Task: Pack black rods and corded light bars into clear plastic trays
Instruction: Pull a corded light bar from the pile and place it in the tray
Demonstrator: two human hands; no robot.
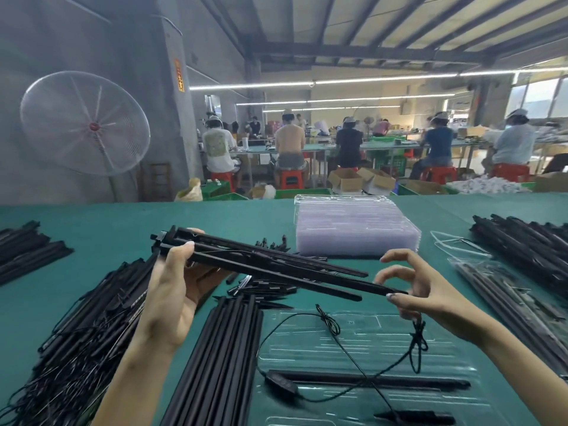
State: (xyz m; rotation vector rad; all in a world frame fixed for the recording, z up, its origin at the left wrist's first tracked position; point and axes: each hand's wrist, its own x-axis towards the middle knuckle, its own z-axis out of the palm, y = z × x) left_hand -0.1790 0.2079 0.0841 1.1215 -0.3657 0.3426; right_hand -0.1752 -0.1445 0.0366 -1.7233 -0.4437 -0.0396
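Black rods (261,265), teal table (123,229)

The left palm (172,302) hides part of the rods (264,265) it holds. The cord pile (76,327) runs off the lower left edge. The tray (368,358) is cut off below. Distant workers (289,142) are blurred.

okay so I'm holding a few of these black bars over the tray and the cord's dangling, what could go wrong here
1. The left hand grips several black bars only at one end, and they fan apart; one might slip out.
2. The right hand only pinches one bar's tip, so that side has little support.
3. The loose cord loops across the clear tray and over the bar already in it; it might snag or get trapped under the next bar.
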